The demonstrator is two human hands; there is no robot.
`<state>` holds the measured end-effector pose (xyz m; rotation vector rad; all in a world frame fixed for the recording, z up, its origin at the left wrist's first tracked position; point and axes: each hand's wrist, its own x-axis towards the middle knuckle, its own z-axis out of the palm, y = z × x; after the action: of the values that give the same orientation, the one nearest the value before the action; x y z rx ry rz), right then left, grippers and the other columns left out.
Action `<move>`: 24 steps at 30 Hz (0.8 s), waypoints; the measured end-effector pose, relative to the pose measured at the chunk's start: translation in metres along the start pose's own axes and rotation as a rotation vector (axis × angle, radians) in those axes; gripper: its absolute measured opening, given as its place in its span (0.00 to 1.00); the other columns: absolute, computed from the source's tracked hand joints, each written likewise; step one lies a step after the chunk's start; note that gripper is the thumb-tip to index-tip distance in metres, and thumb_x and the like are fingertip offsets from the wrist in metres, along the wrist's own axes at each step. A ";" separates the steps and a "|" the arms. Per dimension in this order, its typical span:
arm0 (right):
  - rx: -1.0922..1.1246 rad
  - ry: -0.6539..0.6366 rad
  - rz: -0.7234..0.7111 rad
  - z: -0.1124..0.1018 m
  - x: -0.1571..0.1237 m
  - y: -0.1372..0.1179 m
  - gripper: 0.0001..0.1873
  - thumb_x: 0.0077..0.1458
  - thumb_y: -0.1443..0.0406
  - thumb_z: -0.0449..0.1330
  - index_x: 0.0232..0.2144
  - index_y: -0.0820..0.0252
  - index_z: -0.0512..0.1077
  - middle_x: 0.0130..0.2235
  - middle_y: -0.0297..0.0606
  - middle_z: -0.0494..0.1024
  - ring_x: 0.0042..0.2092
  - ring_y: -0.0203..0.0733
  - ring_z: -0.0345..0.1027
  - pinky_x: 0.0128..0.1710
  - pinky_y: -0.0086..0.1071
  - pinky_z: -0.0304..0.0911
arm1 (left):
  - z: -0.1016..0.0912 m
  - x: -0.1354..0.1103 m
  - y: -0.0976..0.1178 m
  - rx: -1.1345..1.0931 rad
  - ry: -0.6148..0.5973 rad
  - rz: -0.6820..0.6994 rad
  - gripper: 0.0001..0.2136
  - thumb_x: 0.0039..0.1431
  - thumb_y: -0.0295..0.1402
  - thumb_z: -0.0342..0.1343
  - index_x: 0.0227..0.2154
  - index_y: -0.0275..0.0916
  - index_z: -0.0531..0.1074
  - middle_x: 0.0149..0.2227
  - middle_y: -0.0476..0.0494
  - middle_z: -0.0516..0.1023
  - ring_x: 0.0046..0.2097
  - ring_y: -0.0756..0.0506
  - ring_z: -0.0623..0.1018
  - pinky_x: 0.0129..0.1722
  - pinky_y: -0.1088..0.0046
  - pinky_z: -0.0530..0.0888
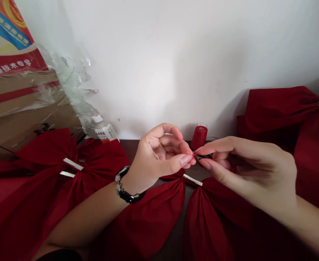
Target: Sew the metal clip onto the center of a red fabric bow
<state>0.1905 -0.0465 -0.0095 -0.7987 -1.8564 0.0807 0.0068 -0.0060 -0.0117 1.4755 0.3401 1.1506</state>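
"Where's the red thread [194, 154]?"

"Centre frame, pinched in the grip of the left hand [159, 156], just beside the right hand [246, 170], which clenches small dark snips [203, 157] (a red spool [199, 137] stands close behind)."

"And below?"

"Red fabric bows [145, 221]."

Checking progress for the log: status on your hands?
Left hand pinching red thread; right hand gripping small dark tool. Red spool behind, red bow below.

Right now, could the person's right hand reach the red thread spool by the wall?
Probably yes: the red thread spool stands just beyond the right hand, with nothing between, once it lets go of the small dark item it pinches.
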 end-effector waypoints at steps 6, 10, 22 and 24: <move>0.031 -0.035 0.080 -0.002 0.002 -0.001 0.03 0.52 0.68 0.61 0.27 0.59 0.74 0.17 0.28 0.59 0.18 0.27 0.50 0.16 0.23 0.48 | 0.000 0.001 0.001 0.013 -0.008 -0.014 0.12 0.51 0.24 0.62 0.34 0.39 0.64 0.27 0.52 0.77 0.28 0.52 0.79 0.28 0.82 0.77; 0.060 -0.032 0.080 -0.003 0.003 0.000 0.02 0.52 0.68 0.62 0.28 0.58 0.76 0.16 0.27 0.53 0.18 0.27 0.49 0.16 0.23 0.46 | 0.000 0.001 0.002 -0.016 -0.023 -0.014 0.11 0.52 0.22 0.61 0.34 0.39 0.64 0.27 0.53 0.76 0.28 0.54 0.78 0.28 0.84 0.77; 0.588 -0.280 0.304 -0.003 0.013 0.019 0.10 0.59 0.66 0.54 0.44 0.60 0.67 0.46 0.44 0.75 0.47 0.41 0.72 0.44 0.34 0.70 | -0.002 0.002 -0.002 0.073 0.059 -0.004 0.12 0.50 0.25 0.63 0.34 0.40 0.65 0.27 0.52 0.78 0.25 0.56 0.73 0.24 0.84 0.72; 0.756 -0.349 0.384 0.001 0.011 0.018 0.08 0.59 0.67 0.53 0.42 0.61 0.64 0.43 0.44 0.75 0.45 0.40 0.73 0.45 0.35 0.70 | -0.001 0.002 -0.002 0.098 0.055 0.014 0.12 0.50 0.25 0.62 0.34 0.39 0.65 0.27 0.52 0.78 0.26 0.55 0.74 0.26 0.82 0.73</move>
<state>0.1962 -0.0262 -0.0089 -0.6026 -1.7536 1.1534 0.0072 -0.0036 -0.0125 1.5350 0.4301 1.2019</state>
